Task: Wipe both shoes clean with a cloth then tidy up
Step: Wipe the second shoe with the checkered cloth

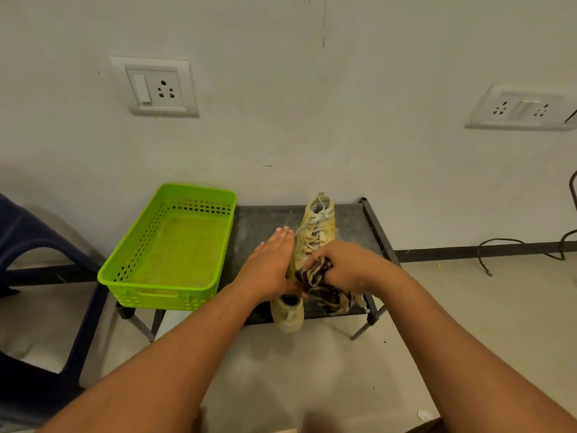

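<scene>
Gripping cloth in curled right hand, pressed against near shoe. Left hand lies flat, fingers straight, on that shoe. Far shoe sits just behind, both on rack; basket at left.

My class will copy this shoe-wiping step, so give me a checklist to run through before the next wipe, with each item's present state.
1. Cloth held: ok. The right hand grips the cloth.
2. Shoe steadied: ok. The left hand lies flat, fingers straight, against the laced shoe.
3. Shoe fully on the rack: not ok. A pale heel end overhangs the front edge.
4. Both shoes found: cannot tell. The hands hide whether that heel end belongs to the laced shoe or a second one.
5. Basket ready for tidying: ok. It stands at the rack's left end, open side up.
</scene>
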